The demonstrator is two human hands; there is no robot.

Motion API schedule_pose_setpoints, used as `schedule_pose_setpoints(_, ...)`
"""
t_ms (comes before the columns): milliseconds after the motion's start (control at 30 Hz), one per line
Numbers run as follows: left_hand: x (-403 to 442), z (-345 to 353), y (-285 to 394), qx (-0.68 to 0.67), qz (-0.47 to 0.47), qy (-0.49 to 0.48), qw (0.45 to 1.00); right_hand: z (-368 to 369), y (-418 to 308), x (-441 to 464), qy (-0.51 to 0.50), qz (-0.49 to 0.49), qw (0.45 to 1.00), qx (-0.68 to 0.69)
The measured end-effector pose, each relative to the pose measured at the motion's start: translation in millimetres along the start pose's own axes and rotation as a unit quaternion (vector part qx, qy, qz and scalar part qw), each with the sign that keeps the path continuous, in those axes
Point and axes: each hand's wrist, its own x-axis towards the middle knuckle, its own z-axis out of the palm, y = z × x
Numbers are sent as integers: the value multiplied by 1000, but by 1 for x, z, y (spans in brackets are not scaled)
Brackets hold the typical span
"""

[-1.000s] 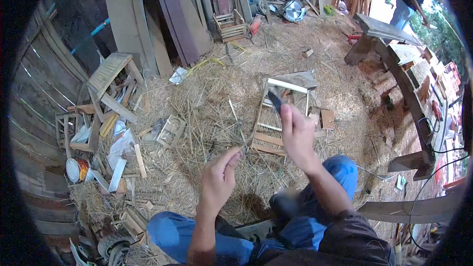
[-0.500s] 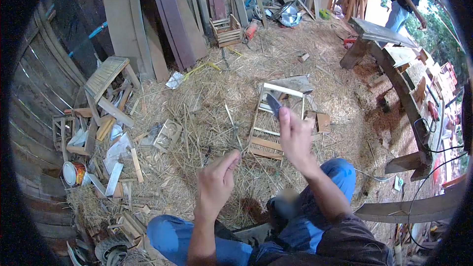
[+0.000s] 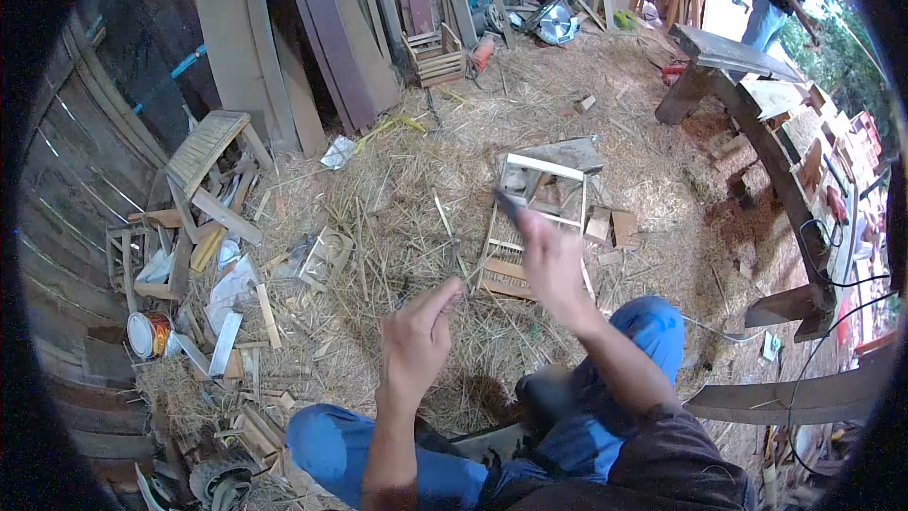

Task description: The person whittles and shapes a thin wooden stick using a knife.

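A dark knife (image 3: 508, 204) sticks up and to the left out of my right hand (image 3: 554, 270), which is closed round its handle. To the left and a little lower, my left hand (image 3: 416, 333) pinches thumb and forefinger together; what lies between the fingertips is too small to make out. Behind my right hand a slatted wooden frame (image 3: 545, 167) lies on the straw-covered floor, partly hidden by that hand. My two hands are apart, above my bent knees in blue trousers.
A slatted stool (image 3: 208, 147), wood offcuts and a paint tin (image 3: 149, 333) stand at left. A small crate (image 3: 437, 57) and a circular saw (image 3: 553, 21) are at the back. A long wooden bench (image 3: 776, 137) runs along the right; another person (image 3: 777, 2) stands beyond it.
My right hand has shifted slightly left with the knife, whose blade now looks blurred. My left hand has barely moved. The person at the back right has changed posture slightly.
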Motion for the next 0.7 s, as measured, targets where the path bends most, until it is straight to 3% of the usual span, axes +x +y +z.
schedule_pose_setpoints(133, -2, 5, -10, -16, -1, 8, 1000, 4, 3, 0, 4, -18, 999, -38)
schedule_pose_setpoints(167, -1, 3, -4, -8, 0, 0, 1000, -8, 3, 8, -25, 64, 997, -26)
schedule_pose_setpoints(200, 1, 2, 0, -2, 5, -3, 1000, -8, 3, 6, -15, 57, 998, -28)
schedule_pose_setpoints(267, -2, 2, 1, -8, -8, -2, 1000, -10, 7, 1, 8, 34, 999, -37)
schedule_pose_setpoints(300, -1, 4, 0, -12, -13, -2, 1000, -1, 7, -9, 13, -79, 994, -68)
schedule_pose_setpoints(400, 0, 12, -12, -28, -11, 20, 999, 4, -16, -24, -101, -98, 988, -71)
schedule_pose_setpoints(433, 0, 12, -11, -43, -32, 0, 999, 8, -8, -17, -16, -101, 995, -14)
schedule_pose_setpoints(467, -1, 12, -7, -56, -22, 2, 998, 3, 4, -2, 60, -131, 989, -40)
schedule_pose_setpoints(533, 0, 13, 1, -84, 0, 9, 996, -21, 5, 15, 49, 54, 992, -104)
schedule_pose_setpoints(700, 5, 16, 6, -113, -64, 2, 992, -12, -10, -13, 10, -52, 999, 8)
